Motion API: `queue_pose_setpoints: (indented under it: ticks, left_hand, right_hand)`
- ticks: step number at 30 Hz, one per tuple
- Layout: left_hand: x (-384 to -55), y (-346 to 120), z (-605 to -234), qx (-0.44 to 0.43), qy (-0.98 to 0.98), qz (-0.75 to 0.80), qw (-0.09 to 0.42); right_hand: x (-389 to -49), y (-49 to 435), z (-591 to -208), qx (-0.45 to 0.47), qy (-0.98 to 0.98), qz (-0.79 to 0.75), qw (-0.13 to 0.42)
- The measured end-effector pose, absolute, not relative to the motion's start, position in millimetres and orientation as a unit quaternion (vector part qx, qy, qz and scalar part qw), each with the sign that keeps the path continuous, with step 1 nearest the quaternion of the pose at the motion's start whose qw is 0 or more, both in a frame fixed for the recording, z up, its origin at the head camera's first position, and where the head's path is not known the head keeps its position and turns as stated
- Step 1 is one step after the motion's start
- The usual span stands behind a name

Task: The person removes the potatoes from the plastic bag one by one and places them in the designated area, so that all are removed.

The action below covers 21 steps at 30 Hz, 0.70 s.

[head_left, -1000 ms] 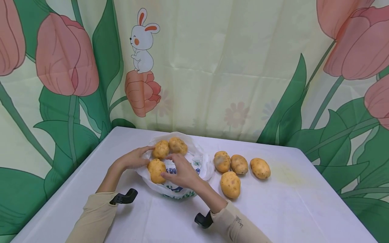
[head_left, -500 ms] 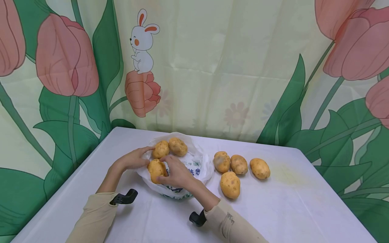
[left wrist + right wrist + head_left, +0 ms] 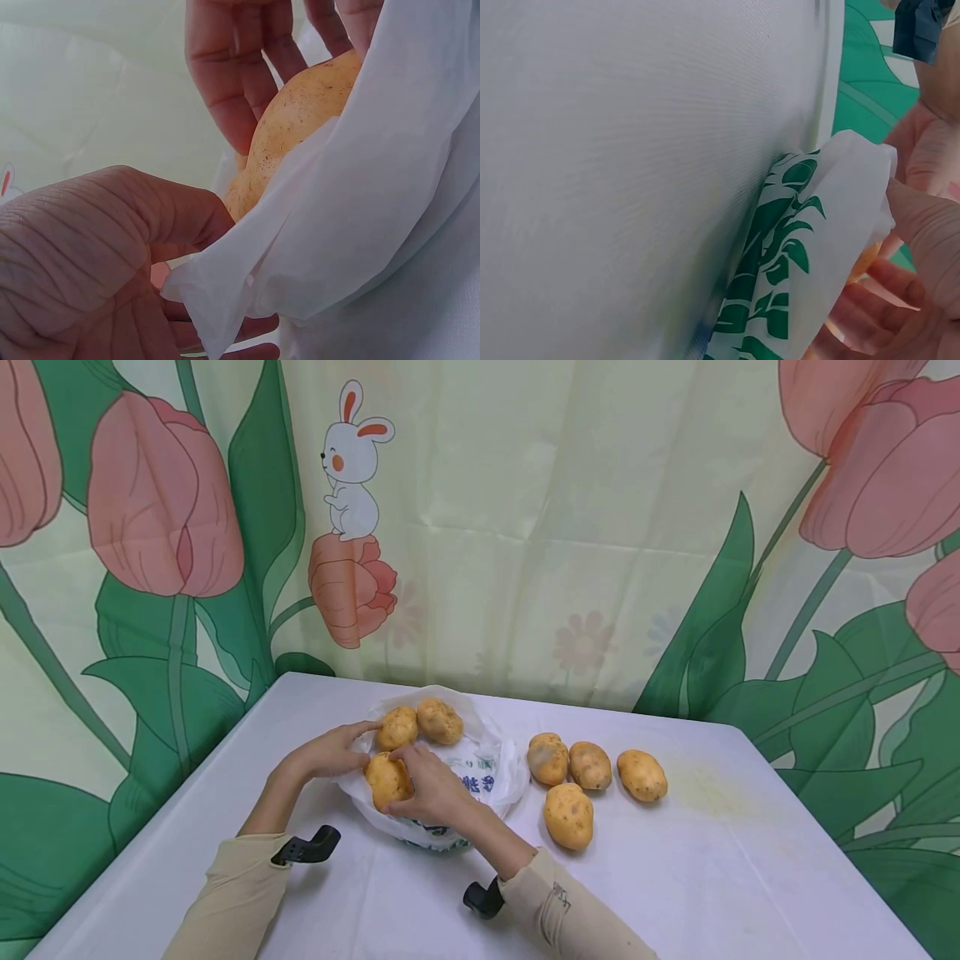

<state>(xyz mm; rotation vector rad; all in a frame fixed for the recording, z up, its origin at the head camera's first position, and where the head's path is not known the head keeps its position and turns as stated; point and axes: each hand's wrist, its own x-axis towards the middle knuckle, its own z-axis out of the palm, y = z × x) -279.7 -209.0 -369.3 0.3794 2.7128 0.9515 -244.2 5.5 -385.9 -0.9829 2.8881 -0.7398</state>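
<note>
After reaching, the right hand (image 3: 431, 789) is gripping the front potato (image 3: 386, 778) in the bag (image 3: 507, 778), likely readying it for lifting; the left hand (image 3: 328, 754) is resting loosely at the bag's left edge.

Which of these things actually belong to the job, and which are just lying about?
Part of the job:
bag
left hand, at its rim
right hand, gripping the front potato
two other bagged potatoes
four loose potatoes, probably, though untouched

Just there, I'd say:
table, only support
curtain, backdrop
wrist cameras, worn
</note>
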Motion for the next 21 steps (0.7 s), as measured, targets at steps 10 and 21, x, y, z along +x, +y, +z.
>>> queue_pose_setpoints:
  ticks: [10, 21]
  left_hand:
    - [-279.1, -208.3, -369.7, 0.118, 0.926, 0.336, 0.127]
    - [-277.2, -208.3, -367.5, 0.122, 0.926, 0.333, 0.13]
  right_hand:
    - [-243.0, 6.6, -386.7, -0.318, 0.917, -0.241, -0.013]
    - [-236.5, 20.8, -385.3, -0.295, 0.899, -0.32, -0.037]
